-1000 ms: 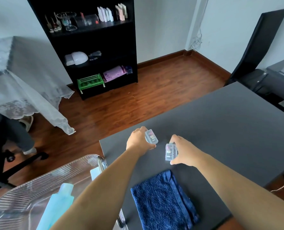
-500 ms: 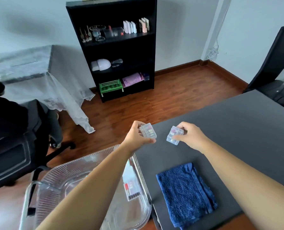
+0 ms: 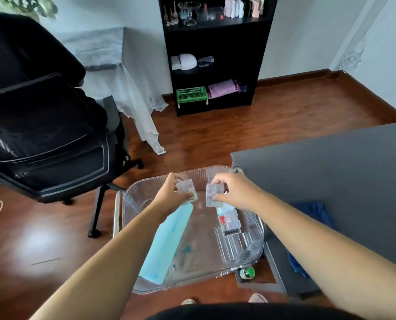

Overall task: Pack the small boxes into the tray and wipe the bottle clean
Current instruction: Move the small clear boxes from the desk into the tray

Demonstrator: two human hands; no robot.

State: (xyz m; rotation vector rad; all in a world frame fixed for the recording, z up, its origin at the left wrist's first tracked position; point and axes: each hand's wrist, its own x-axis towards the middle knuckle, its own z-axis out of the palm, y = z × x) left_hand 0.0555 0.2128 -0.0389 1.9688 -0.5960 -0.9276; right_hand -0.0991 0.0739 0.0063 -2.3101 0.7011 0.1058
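Observation:
A clear ridged plastic tray (image 3: 253, 247) sits to the left of the grey table. Over its far half, my left hand (image 3: 169, 192) grips one small clear box (image 3: 187, 188) with coloured contents. Beside it my right hand (image 3: 235, 190) pinches a second small clear box (image 3: 213, 194). Both boxes hover above the tray floor. A light blue bottle (image 3: 168, 242) lies tilted inside the tray under my left forearm. A small white container with a red label (image 3: 229, 219) lies in the tray's right part. A blue towel (image 3: 313, 211) lies on the table, partly hidden by my right arm.
The grey table (image 3: 331, 172) fills the right side. A black office chair (image 3: 46, 130) stands left of the tray. A black shelf unit (image 3: 215, 54) stands against the far wall, a lace-covered table (image 3: 113, 65) to its left. A green-capped item (image 3: 246, 272) sits below the tray.
Both hands have carried their small boxes leftward off the table and now hold them over the tray. The view has swung left and down.

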